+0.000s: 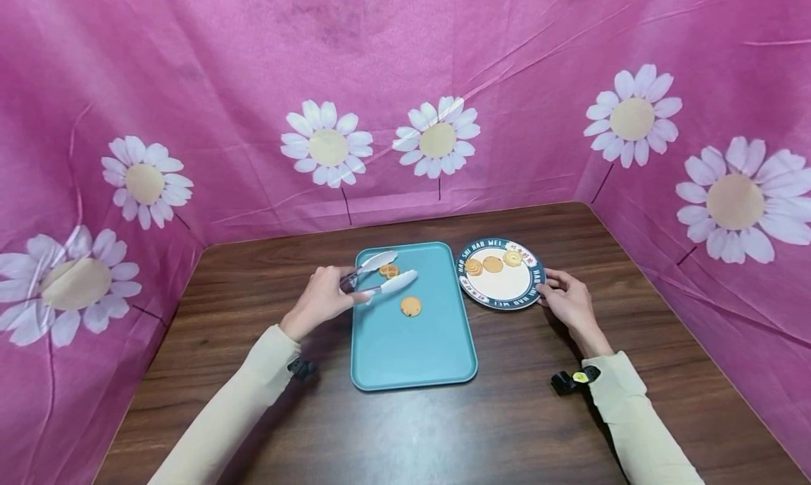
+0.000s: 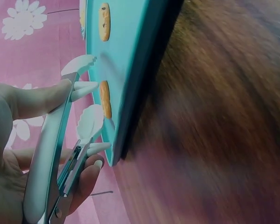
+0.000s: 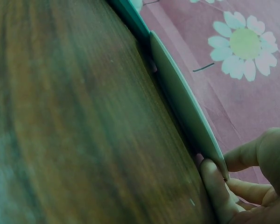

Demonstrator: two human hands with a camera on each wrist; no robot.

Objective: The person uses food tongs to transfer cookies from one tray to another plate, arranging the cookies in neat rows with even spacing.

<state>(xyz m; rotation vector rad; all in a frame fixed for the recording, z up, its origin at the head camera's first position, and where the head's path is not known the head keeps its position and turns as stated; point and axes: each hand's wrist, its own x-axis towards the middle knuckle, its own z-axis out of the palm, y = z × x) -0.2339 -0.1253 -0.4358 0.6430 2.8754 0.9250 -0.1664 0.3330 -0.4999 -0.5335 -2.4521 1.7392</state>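
Observation:
My left hand (image 1: 322, 300) grips a pair of tongs (image 2: 45, 161) with pale scalloped heads, held spread apart. Between the heads lies a pretzel-shaped cookie (image 1: 389, 270) on the blue-green tray (image 1: 412, 358). A round cookie with dark chips (image 1: 410, 306) lies nearer the tray's middle. With thumb and fingers, my right hand (image 1: 572, 303) pinches the right rim of a round plate (image 1: 507, 288) with a dark lettered border. On this plate sit a swirled cookie (image 1: 473, 267), a flat round cookie (image 1: 493, 264) and a flower-shaped cookie (image 1: 512, 258). The right wrist view shows fingers under the plate's edge.
Tray and plate stand side by side on a dark wooden table (image 1: 253, 386). A pink cloth (image 1: 393, 63) printed with large white flowers hangs behind the table and along both sides. A dark strap device (image 1: 573, 379) is on the right wrist.

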